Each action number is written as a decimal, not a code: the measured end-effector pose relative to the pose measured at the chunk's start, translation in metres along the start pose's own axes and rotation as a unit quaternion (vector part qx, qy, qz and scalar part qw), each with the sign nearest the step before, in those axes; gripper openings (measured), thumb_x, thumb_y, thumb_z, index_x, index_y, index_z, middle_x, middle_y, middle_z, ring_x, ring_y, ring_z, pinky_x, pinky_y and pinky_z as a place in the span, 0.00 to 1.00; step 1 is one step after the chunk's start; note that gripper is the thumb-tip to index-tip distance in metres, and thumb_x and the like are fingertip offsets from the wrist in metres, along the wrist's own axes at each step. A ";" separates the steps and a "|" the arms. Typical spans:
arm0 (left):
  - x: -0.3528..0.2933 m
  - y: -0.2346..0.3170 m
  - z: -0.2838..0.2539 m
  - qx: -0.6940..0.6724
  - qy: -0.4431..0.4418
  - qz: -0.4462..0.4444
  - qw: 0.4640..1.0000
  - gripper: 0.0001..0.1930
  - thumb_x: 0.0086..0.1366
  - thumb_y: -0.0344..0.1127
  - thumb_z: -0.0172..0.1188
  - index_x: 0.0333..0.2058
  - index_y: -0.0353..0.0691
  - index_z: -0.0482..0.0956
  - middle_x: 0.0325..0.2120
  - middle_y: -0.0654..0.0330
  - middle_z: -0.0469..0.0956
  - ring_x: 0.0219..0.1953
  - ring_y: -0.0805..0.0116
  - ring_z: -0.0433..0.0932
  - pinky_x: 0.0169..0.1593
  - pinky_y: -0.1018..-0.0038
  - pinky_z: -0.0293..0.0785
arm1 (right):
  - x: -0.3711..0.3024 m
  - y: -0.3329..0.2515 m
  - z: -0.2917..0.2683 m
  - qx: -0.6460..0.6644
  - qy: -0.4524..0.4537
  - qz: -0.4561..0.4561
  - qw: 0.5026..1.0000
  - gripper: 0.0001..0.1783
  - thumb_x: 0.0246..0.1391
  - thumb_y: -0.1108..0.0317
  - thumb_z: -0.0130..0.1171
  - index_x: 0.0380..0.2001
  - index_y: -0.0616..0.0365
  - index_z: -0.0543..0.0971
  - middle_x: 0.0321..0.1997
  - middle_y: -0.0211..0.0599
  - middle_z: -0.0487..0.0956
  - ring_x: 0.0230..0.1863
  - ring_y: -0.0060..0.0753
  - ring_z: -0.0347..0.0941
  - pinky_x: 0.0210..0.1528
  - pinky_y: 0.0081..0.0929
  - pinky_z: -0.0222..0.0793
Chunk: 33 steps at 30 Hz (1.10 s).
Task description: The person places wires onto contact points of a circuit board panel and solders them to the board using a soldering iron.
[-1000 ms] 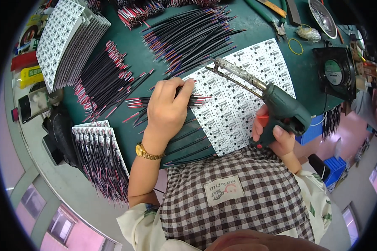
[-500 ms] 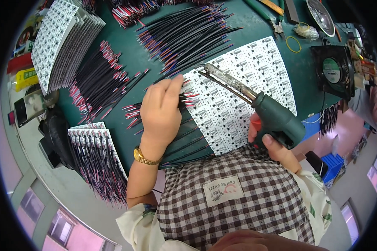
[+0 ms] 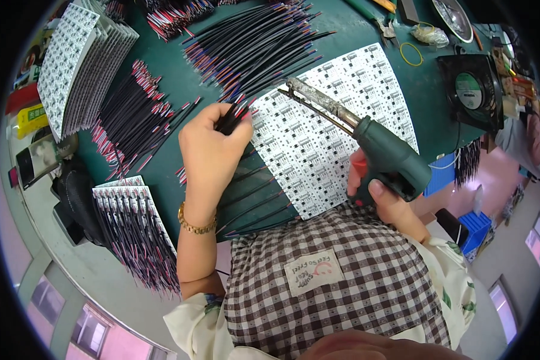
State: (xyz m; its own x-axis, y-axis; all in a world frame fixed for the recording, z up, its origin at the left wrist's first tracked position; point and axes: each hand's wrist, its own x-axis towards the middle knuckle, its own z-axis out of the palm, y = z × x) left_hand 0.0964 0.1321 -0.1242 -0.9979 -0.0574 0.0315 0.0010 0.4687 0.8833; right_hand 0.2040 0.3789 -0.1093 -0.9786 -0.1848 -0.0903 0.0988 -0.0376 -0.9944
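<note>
My left hand is closed round a small bundle of black wires, whose red and white ends stick out past the fingers. It is beside the left edge of a white printed circuit board sheet. My right hand grips the handle of a green soldering gun. The gun's worn metal barrel slants up and left over the sheet, its tip near the sheet's upper left edge. Loose black wires lie between my left wrist and the sheet.
Black wires lie spread at the back, with another wire pile at the left. A stack of board sheets stands far left; a wired board lies nearer. A black fan, cutters and a metal dish are at the right.
My left hand has turned and drawn slightly left, and the wire bundle now shows gripped in its fingers. The soldering gun stays over the sheet; the whole view has shifted slightly.
</note>
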 end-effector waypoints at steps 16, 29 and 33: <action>0.006 -0.012 0.014 0.012 0.028 0.033 0.999 0.11 0.43 0.34 0.64 0.24 0.34 0.77 0.17 0.56 0.77 0.20 0.68 0.75 0.29 0.74 0.71 | 0.002 0.003 0.007 -0.209 0.032 -0.039 0.977 0.08 0.43 0.76 0.57 0.31 0.61 0.77 0.25 0.37 0.76 0.24 0.35 0.73 0.29 0.28 0.69; 0.012 -0.008 0.011 0.028 -0.001 0.004 1.000 0.12 0.42 0.36 0.64 0.25 0.33 0.80 0.18 0.56 0.78 0.19 0.67 0.75 0.29 0.74 0.72 | -0.002 -0.003 0.014 -0.143 0.033 0.012 0.989 0.20 0.48 0.61 0.57 0.41 0.62 0.71 0.28 0.38 0.75 0.27 0.31 0.72 0.31 0.27 0.68; 0.013 -0.011 0.010 0.034 0.004 0.017 0.999 0.13 0.42 0.37 0.64 0.26 0.33 0.80 0.18 0.55 0.78 0.20 0.66 0.76 0.30 0.73 0.72 | 0.001 -0.010 0.015 0.013 0.093 0.048 0.994 0.37 0.46 0.44 0.61 0.48 0.65 0.65 0.30 0.40 0.73 0.31 0.33 0.73 0.35 0.29 0.70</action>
State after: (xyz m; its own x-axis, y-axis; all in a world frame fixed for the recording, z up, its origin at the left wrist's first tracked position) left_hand 0.0829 0.1349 -0.1384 -0.9968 -0.0468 0.0642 0.0298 0.5293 0.8479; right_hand 0.2051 0.3642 -0.0985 -0.9805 -0.0033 -0.1966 0.1965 -0.0547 -0.9790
